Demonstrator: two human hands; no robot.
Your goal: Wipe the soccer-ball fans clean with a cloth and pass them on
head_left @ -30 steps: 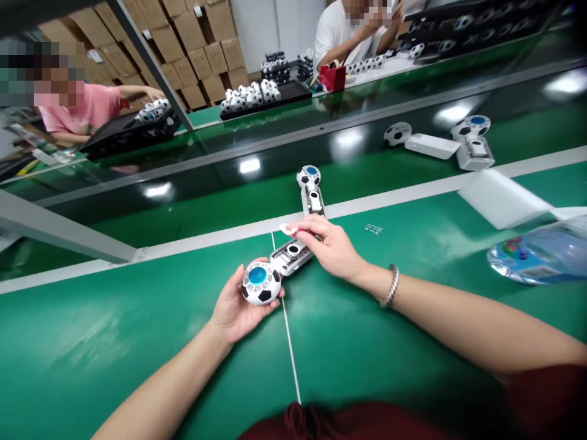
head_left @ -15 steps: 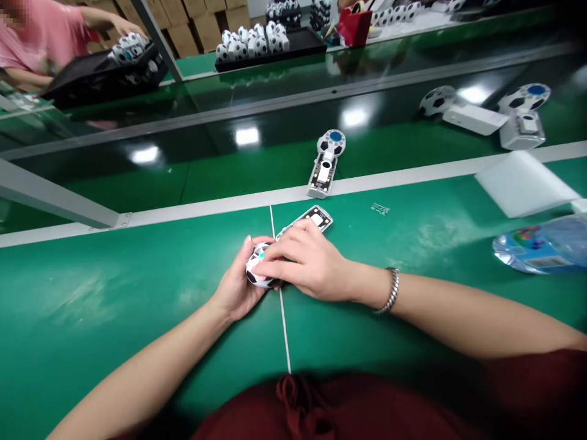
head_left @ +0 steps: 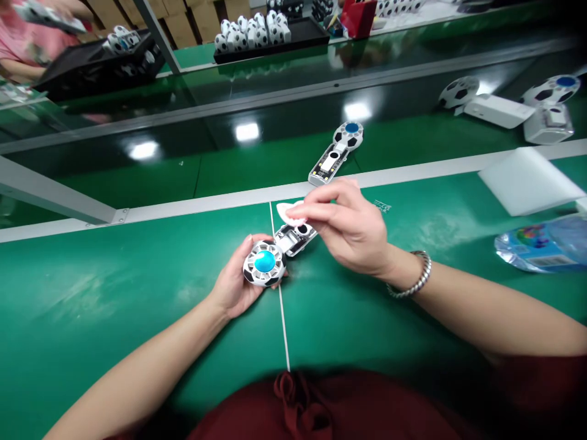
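Head camera view, looking down on a green bench (head_left: 137, 330): a person's two bare hands meet over one football-patterned device (head_left: 276, 253). The left hand (head_left: 241, 284) is clamped around the device's round head (head_left: 265, 261), its blue centre facing up, fingers showing at the far and near edges. From there the device's long axis runs away and to the right, along an open handle (head_left: 293, 241) with parts showing inside. The right hand (head_left: 351, 229), the nearer one to that handle, covers part of its far end. Its fingertips are pinched together on a small white piece (head_left: 285, 212). From those fingertips, the handle lies just below and toward the wearer, and the round head lies nearer still, to the left. Whether the white piece touches the handle, I cannot tell. Beyond the right hand, a second device (head_left: 338, 150) lies with its handle end at a pale rail (head_left: 220, 198) and its round head farther off, to the right.
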